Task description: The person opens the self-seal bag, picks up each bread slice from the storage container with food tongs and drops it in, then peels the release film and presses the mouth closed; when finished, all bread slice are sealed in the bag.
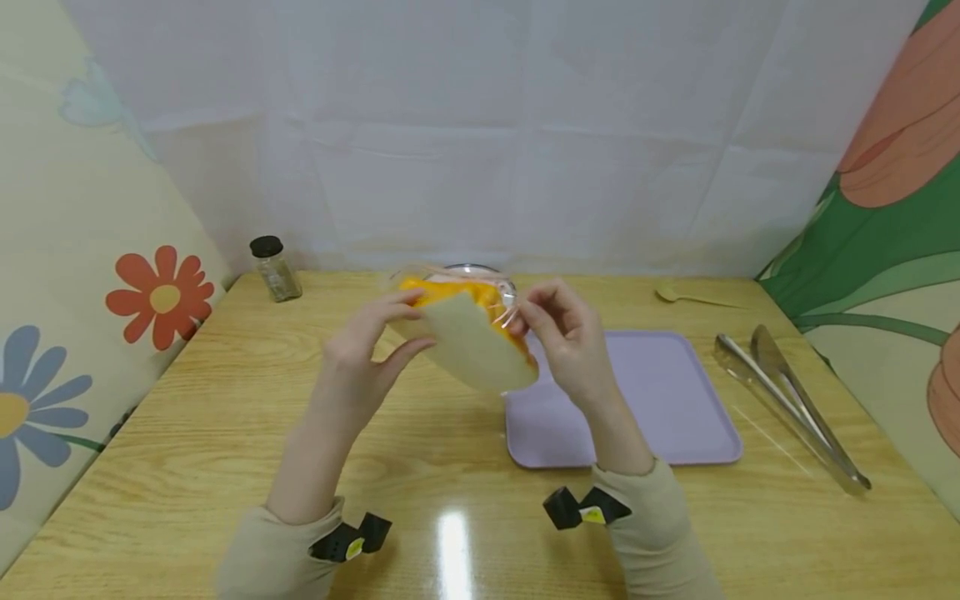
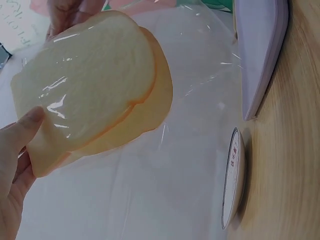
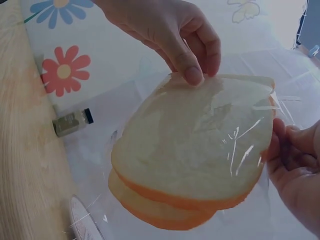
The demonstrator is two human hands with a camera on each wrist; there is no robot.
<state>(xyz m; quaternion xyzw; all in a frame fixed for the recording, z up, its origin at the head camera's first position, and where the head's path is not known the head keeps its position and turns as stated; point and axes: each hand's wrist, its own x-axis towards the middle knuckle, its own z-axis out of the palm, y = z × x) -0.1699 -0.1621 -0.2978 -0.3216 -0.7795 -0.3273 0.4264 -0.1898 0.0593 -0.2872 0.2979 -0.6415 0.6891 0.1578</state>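
Note:
Two slices of bread [image 1: 468, 342] with orange-brown crusts, one overlapping the other, are inside a clear plastic bag [image 2: 205, 55] held up above the table. My left hand [image 1: 360, 343] pinches one side of the bread through the plastic, thumb on the near face. At the other side, my right hand [image 1: 566, 340] pinches the bag's edge between thumb and fingers. The right wrist view shows both hands on the bagged slices [image 3: 195, 145]. In the head view the bread hides most of a white dish [image 2: 232, 180] with a dark rim.
A purple tray [image 1: 645, 400] lies on the wooden table [image 1: 225, 433], partly behind my right hand. Metal tongs [image 1: 795, 408] lie to its right and a yellowish spoon [image 1: 697, 298] at the back right. A black-capped jar [image 1: 277, 271] stands at the back left.

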